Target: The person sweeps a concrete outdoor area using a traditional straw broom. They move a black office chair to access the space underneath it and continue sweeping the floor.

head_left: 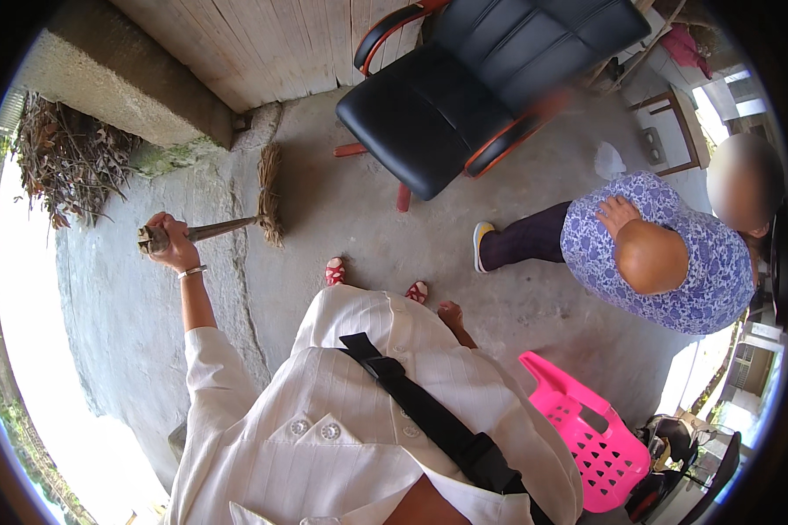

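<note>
My left hand (pixel 173 241), with a bracelet at the wrist, is stretched out to the left and wrapped round the handle of a straw broom (pixel 225 229). The handle's top end sticks out of my grip toward me. Its brown bristle head (pixel 270 194) is down at the concrete floor, to the right of the hand and ahead of my feet. Beside my right hip hangs my right hand (pixel 450 315), partly hidden by my shirt. Its fingers look curled in, and no object shows in them.
A black office chair (pixel 429 114) with red-brown arms stands ahead. To the right is another person (pixel 648 254) in a blue floral top. A pink plastic chair (pixel 591 437) is at the lower right. Dry twigs (pixel 66 162) are piled by the concrete post (pixel 140 74).
</note>
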Demonstrator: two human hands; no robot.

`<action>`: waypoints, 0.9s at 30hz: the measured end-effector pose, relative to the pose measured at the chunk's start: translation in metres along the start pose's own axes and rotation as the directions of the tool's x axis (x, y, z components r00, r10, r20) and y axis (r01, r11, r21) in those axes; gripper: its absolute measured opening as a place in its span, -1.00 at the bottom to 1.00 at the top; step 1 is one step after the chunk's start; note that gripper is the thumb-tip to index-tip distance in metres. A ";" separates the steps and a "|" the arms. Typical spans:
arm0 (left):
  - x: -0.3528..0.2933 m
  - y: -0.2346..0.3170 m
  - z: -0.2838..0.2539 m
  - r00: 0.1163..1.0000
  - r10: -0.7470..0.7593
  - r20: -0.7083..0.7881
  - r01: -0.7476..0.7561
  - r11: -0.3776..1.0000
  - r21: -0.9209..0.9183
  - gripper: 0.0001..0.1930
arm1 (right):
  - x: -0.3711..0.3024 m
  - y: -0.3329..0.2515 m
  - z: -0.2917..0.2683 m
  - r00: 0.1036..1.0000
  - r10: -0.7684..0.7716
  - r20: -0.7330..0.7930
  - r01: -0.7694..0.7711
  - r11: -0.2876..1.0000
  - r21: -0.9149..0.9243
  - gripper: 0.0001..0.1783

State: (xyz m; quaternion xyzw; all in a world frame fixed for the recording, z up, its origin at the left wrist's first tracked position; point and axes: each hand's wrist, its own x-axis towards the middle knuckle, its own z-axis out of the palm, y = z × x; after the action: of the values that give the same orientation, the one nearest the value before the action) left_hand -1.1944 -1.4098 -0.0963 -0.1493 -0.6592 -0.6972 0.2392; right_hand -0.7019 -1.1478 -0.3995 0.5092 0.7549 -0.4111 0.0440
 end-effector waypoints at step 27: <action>0.001 0.004 0.003 1.000 -0.021 0.006 0.020 1.000 0.011 -0.88 | 0.001 -0.012 -0.002 0.998 -0.049 0.030 0.050 0.998 -0.029 -0.69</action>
State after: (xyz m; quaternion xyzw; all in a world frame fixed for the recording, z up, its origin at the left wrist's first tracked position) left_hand -1.1937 -1.4073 -0.0917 -0.1434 -0.6653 -0.6954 0.2307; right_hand -0.7113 -1.1474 -0.3916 0.4835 0.7727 -0.4081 0.0523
